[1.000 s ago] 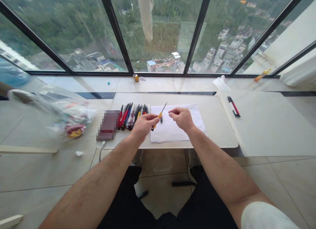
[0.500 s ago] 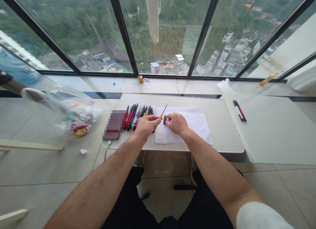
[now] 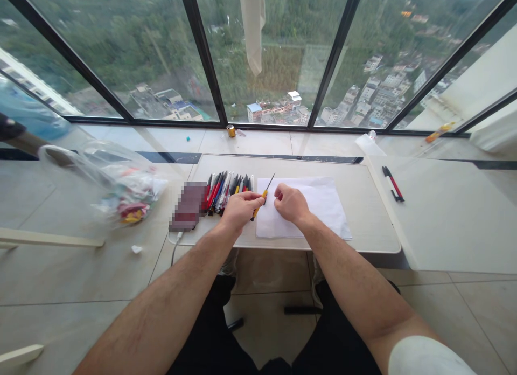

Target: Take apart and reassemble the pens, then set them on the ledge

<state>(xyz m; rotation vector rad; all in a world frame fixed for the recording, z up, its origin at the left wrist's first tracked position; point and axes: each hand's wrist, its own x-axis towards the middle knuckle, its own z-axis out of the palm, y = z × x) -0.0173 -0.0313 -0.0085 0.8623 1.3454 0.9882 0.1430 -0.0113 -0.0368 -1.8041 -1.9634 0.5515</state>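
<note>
My left hand pinches a yellow-and-black pen, tilted up to the right, a thin dark rod like a refill sticking out of its upper end. A short gap to the right, my right hand is curled over a white sheet of paper. Its fingertips are closed, and whatever they hold is hidden. Close to the left hand lies a row of several pens in red, black, blue, white and yellow.
Left of the pens lies a blurred dark red object with a white cable. Two pens rest on a white board at the right. A clear plastic bag of wrappers is at the left, a small can by the window.
The short dark pen part at my right fingertips has gone out of sight. My right hand has moved slightly away from the yellow pen and curled more; the left keeps its hold.
</note>
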